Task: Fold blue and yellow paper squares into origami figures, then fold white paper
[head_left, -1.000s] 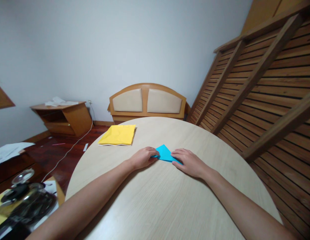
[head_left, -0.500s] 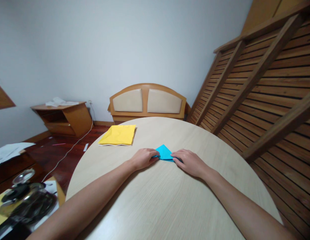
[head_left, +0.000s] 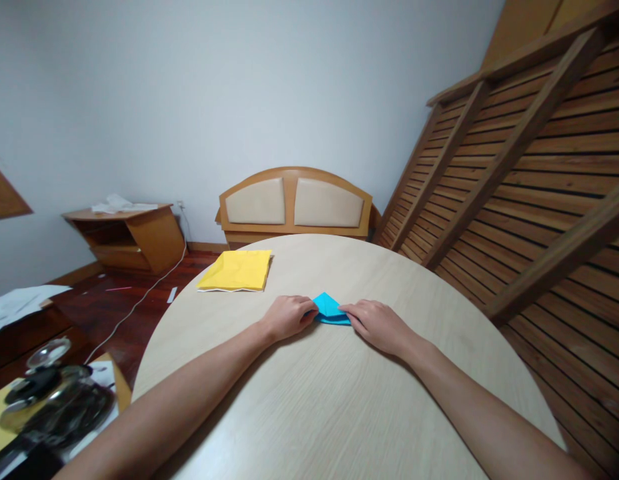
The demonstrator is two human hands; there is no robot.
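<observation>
A folded piece of blue paper (head_left: 328, 307) lies on the round pale wooden table (head_left: 309, 407), its pointed top facing away from me. Its near edge gapes a little, so a dark slit shows between the layers. My left hand (head_left: 290, 316) grips the left corner, fingers curled and closed over it. On the opposite side, my right hand (head_left: 376, 323) pinches the right corner between thumb and fingers. Both corners of the paper are hidden under the fingertips.
A stack of yellow paper (head_left: 236, 270) sits at the table's far left. Beyond stands a headboard (head_left: 294, 200). Wooden slatted panels (head_left: 519, 180) lean on the right. At lower left are a glass pot (head_left: 64, 407) and papers; a small cabinet (head_left: 132, 240) stands farther back.
The near edge of the blue paper has opened wider between its layers, and its tip sits slightly lower. Both hands have shifted only slightly and keep their hold.
</observation>
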